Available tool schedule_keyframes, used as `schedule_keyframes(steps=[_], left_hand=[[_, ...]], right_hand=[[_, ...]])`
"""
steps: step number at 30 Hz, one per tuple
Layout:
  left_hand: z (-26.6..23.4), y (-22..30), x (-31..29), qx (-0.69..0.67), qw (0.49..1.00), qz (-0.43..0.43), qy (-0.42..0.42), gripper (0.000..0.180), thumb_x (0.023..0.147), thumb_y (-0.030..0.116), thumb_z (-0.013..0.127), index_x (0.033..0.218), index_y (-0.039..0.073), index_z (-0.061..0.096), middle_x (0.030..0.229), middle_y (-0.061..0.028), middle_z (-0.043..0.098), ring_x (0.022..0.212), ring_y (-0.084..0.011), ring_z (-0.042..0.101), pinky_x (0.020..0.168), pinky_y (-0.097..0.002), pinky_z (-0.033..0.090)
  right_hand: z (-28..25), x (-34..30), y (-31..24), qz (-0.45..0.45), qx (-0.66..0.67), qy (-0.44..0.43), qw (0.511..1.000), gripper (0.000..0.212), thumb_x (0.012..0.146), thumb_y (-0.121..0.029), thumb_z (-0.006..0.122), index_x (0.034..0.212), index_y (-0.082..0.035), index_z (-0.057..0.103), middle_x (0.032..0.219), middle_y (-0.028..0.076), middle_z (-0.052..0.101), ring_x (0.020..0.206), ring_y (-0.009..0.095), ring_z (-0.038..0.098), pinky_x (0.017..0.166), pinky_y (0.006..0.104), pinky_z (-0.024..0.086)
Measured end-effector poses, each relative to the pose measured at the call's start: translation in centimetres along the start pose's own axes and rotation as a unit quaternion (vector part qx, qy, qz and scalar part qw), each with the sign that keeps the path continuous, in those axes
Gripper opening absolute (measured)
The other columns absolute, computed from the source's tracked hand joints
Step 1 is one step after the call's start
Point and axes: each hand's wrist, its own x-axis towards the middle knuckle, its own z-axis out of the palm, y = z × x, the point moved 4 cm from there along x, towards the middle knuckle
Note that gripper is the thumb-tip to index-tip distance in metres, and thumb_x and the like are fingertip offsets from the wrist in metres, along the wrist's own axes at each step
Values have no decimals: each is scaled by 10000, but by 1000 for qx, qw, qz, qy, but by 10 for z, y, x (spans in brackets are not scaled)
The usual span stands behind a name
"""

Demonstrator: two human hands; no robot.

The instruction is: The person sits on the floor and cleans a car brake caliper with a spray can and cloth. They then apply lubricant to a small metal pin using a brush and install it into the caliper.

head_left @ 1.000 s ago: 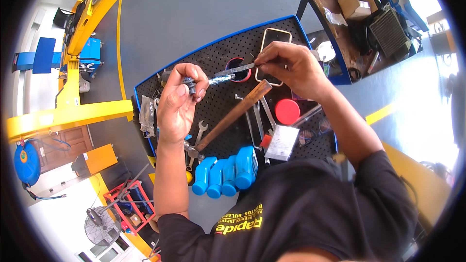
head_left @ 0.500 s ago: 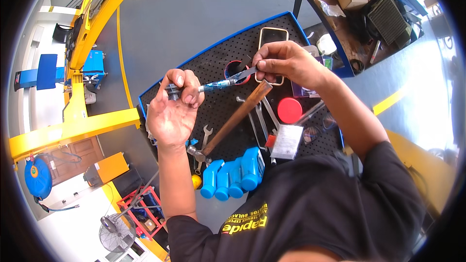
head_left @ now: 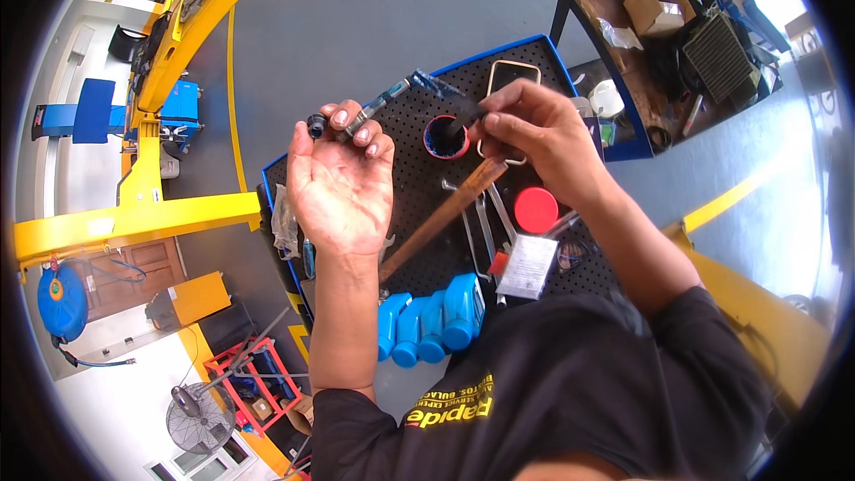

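My left hand (head_left: 343,191), palm up, holds a slim metal rod (head_left: 387,96) smeared with blue grease between its fingers. A black ringed end piece (head_left: 316,126) sticks out by the thumb; whether it joins the rod is hidden by the fingers. My right hand (head_left: 543,129) pinches a thin, flat, dark strip (head_left: 459,102), blurred and bluish at its far end, close to the rod's tip. Below it stands an open tub (head_left: 445,137) with a red rim and dark, blue-streaked contents.
On the black perforated bench top (head_left: 392,174) lie a wooden-handled hammer (head_left: 445,214), several wrenches (head_left: 481,223), a red lid (head_left: 535,209), a phone (head_left: 514,74) and a white packet (head_left: 527,265). Blue bottles (head_left: 459,312) line the near edge. A cluttered cart (head_left: 614,71) stands far right.
My left hand has tilted, raising the rod's far end. The strip in my right hand has swung across toward the rod's tip. The view has shifted slightly.
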Motion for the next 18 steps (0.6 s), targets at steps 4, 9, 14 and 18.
schedule_keyframes(steps=[4,9,14,18], left_hand=[[6,-8,-1,-11,1000,-5,1,229,1063,231,475,1038,4,484,989,-105,487,874,-234,468,782,-362,441],[17,-16,-1,-45,999,-15,-3,242,1066,214,456,1036,-26,475,1012,-126,476,886,-235,467,785,-359,447],[20,-20,-1,-86,996,-20,6,246,1066,193,439,1037,-51,461,1022,-141,466,889,-226,463,773,-346,451],[21,-19,-1,-88,996,-17,11,257,1072,191,412,1034,-59,457,1023,-148,461,886,-227,459,766,-345,453]], right_hand=[[9,-4,-13,-206,-261,130,934,102,925,-36,714,1010,-14,663,933,87,729,794,168,687,701,305,553],[16,-4,-26,-379,-385,164,826,100,873,3,739,953,-12,679,916,95,704,795,211,693,685,325,541],[10,-6,-21,-343,-296,130,882,124,874,20,736,977,-4,671,942,82,705,867,174,700,748,303,561],[4,-9,-18,-282,-172,127,935,120,884,37,723,980,0,661,973,59,700,945,138,690,826,282,573]])
